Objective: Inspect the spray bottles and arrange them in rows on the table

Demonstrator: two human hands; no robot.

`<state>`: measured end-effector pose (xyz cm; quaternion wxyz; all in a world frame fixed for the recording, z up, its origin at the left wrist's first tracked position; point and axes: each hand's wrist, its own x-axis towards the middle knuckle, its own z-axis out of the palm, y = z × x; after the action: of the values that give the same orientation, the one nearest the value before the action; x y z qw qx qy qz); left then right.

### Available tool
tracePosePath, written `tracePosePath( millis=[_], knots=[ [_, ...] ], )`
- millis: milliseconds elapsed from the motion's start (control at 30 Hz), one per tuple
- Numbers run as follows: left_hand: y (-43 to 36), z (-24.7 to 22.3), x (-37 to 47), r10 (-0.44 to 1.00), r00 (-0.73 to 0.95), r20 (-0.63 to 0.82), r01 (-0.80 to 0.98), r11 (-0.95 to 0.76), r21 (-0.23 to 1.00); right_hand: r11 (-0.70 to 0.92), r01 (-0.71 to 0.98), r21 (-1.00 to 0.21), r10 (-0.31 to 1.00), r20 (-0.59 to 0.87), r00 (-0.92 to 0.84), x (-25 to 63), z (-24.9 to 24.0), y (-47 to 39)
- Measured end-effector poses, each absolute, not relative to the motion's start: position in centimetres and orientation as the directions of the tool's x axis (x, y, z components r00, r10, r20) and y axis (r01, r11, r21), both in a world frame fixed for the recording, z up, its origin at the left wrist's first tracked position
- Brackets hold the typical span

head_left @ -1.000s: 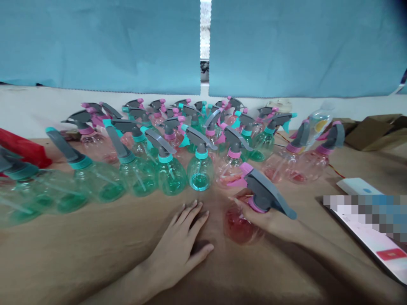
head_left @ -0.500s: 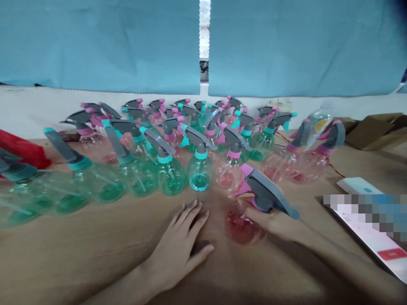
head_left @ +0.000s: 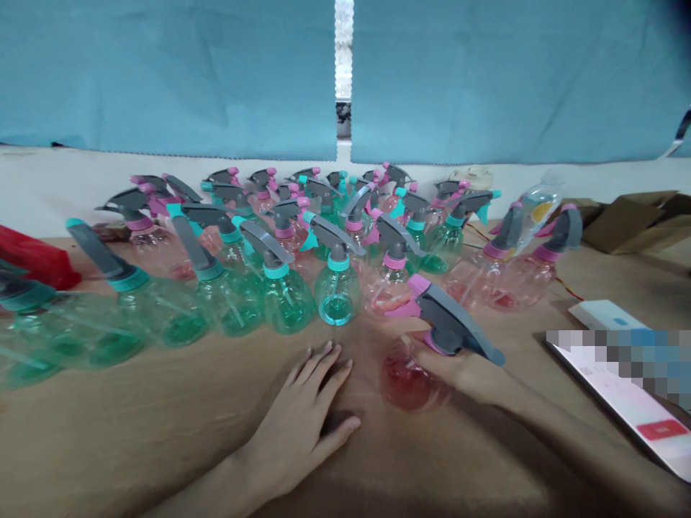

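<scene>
My right hand (head_left: 450,367) is wrapped round the neck of a pink spray bottle (head_left: 406,381) with a grey and pink trigger head, its nozzle turned away to the left. Some of the fingers are hidden behind the bottle. My left hand (head_left: 305,410) lies flat on the wooden table (head_left: 162,432), fingers spread, holding nothing. Just beyond its fingertips stands a clear spray bottle with a turquoise collar (head_left: 337,291). Beside that one are a green spray bottle (head_left: 288,302) on the left and another pink spray bottle (head_left: 391,288) on the right.
Several more green and pink spray bottles crowd the table's back and left side. At right lie a phone-like screen (head_left: 610,403), a white box (head_left: 607,315) and a brown carton (head_left: 631,223). A clear plastic bottle (head_left: 543,198) and red plastic (head_left: 37,255) stand farther off.
The view has shifted very slightly. Both hands stay in nearly the same place, the right still round the pink spray bottle.
</scene>
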<state>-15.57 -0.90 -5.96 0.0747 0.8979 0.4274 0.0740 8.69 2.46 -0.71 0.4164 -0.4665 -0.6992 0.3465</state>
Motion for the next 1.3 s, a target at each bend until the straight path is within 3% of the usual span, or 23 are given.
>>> tracePosePath(
  millis=[233,500,700,1300],
  knots=[
    [-1.0,-6.0,-15.6,0.777,0.621,0.103,0.751,-0.628,0.204,0.294,0.327,-0.898,0.944,0.219,-0.248,8.6,-1.0,2.8],
    [-0.9,-5.8,-15.5,0.783,0.617,0.076,0.760,-0.618,0.201,0.351,0.220,-0.910,0.920,0.291,-0.264,8.5,-1.1,2.9],
    [-0.9,-5.8,-15.5,0.778,0.621,0.090,0.753,-0.625,0.207,0.336,0.284,-0.898,0.931,0.272,-0.241,8.8,-1.8,3.0],
    [-1.0,-5.7,-15.6,0.784,0.616,0.079,0.758,-0.617,0.211,0.322,0.258,-0.911,0.934,0.261,-0.243,8.7,-1.7,3.0]
  ],
)
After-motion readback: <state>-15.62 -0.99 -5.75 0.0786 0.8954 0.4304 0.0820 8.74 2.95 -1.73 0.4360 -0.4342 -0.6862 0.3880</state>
